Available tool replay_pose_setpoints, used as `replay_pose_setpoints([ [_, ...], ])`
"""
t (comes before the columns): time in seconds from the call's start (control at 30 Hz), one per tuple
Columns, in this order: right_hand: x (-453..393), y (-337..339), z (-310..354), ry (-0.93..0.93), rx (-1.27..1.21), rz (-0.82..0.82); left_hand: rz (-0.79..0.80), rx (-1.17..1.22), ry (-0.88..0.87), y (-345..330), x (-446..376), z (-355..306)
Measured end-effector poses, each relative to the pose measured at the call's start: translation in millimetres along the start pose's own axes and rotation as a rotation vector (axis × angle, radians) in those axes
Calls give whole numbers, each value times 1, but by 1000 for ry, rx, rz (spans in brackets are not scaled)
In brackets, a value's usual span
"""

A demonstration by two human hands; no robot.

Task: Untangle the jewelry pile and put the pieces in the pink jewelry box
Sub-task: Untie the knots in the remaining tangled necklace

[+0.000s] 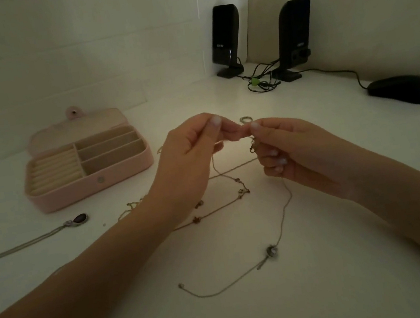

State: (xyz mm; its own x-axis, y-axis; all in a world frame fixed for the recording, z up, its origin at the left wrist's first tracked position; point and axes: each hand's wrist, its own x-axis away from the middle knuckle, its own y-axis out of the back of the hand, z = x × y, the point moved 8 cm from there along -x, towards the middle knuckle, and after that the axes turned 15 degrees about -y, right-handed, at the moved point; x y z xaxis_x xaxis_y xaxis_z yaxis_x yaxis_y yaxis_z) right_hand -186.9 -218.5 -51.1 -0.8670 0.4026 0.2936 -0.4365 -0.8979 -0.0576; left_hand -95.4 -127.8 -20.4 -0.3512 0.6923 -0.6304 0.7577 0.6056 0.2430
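Above the white desk, my left hand (191, 150) and my right hand (290, 148) meet fingertip to fingertip, both pinching a knot of thin chains (252, 145) with a small ring (246, 119) sticking up behind it. A thin chain with a small pendant (272, 252) hangs from my right hand and trails over the desk. A beaded chain (220, 208) lies under my left wrist. The pink jewelry box (125, 170) stands open at the left, its compartments bare. A necklace with a dark oval pendant (79, 218) lies in front of the box.
Two black speakers (225, 39) (294, 38) with tangled cables (260, 80) stand at the back by the wall. A black mouse (403, 90) sits at the far right. The white desk (327, 290) extends toward me.
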Motion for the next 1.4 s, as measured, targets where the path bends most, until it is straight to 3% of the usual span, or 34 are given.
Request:
replay_pose_setpoints([
  [0.23, 2, 7, 3, 22, 167, -84, -170, 207, 196, 12, -1, 10],
  [0.73, 8, 10, 12, 123, 216, -143, -26, -32, 279, 7, 4, 8],
  [1.1, 8, 10, 7, 43, 195, -100, -15, -37, 171, 6, 2, 0],
  [1.4, 6, 19, 3, -11, 215, -201, 14, -205, 21, 6, 1, -7],
])
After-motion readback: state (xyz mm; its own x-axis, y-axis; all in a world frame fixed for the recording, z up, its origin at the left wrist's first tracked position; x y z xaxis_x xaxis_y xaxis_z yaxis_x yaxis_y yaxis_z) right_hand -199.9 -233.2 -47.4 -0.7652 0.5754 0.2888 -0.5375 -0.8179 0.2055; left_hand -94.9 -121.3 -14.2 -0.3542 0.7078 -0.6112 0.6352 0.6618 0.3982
